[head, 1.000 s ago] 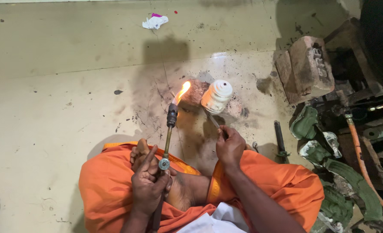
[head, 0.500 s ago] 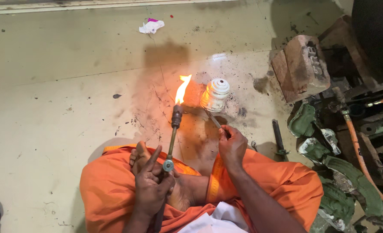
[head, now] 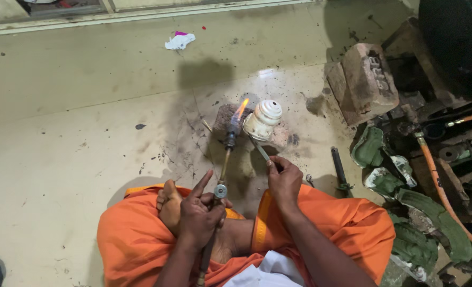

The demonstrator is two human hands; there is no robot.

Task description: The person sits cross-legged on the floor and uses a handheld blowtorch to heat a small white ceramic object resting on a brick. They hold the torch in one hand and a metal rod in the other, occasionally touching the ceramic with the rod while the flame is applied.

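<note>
Left hand (head: 199,212) closed around lit torch (head: 222,170), index finger raised; flame beside white ribbed part (head: 263,119) resting on a brick (head: 230,118). Right hand (head: 283,179) pinches thin metal rod (head: 258,149), tip at the part, contact unclear. Bricks (head: 364,79), green rags (head: 401,186) and orange hose (head: 440,186) lie to the right.

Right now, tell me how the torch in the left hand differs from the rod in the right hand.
The torch is long and lit, with a valve knob at the left hand; the rod is short, thin and unlit. The torch's flame points up beside the white ribbed part; the rod, pinched by the right hand, reaches its base. Both aim at that part.
</note>
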